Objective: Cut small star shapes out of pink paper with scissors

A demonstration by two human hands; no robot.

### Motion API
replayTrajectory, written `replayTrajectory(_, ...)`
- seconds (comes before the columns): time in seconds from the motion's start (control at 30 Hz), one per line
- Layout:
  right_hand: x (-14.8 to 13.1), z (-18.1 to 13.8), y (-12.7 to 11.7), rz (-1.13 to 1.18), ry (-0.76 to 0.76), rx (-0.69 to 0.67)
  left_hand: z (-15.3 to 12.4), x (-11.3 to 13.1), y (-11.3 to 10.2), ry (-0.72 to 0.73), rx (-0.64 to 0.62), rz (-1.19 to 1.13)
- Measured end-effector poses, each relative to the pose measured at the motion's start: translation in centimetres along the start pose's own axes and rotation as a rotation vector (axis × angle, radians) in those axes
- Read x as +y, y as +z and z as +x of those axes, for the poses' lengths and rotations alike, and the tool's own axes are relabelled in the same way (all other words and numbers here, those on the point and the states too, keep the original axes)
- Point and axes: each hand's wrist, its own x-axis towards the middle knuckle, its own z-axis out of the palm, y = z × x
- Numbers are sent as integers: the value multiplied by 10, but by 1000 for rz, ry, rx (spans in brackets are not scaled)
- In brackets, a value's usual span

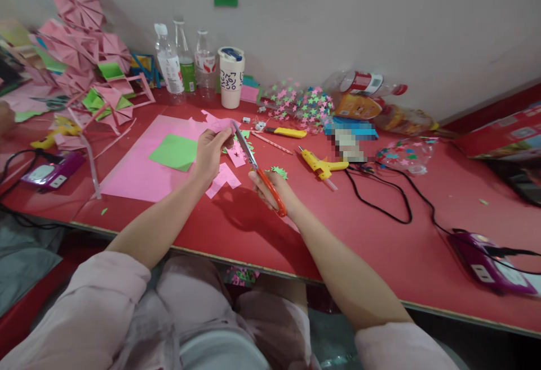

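My left hand [210, 153] pinches a piece of pink paper [220, 120] that sticks out past its fingertips. In my right hand [276, 192] is a pair of scissors [256, 166] with orange handles, its blades pointing up and left to the paper by my left fingers. Whether the blades touch the paper I cannot tell. Below lie pink paper scraps [224, 180] and small green cut-outs [279, 172]. A green square of paper [175, 152] rests on a large pink sheet [135, 170] left of my left hand.
A yellow glue gun [323, 164] and a yellow box cutter [287, 132] lie to the right. Bottles [169, 65] and a white cup [231, 79] stand along the wall. Folded pink paper shapes [80, 37] pile up at left. A purple power strip [490, 260] and black cables sit at right.
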Motion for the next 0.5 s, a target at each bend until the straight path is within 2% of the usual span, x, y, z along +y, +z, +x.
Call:
replayTrajectory(0.3,-1,1,0,17,41,-13,0,1,1,-20,15,5)
replayTrajectory(0.5,5,1,0,2,-50,32,3,5,-5,-38,-22,4)
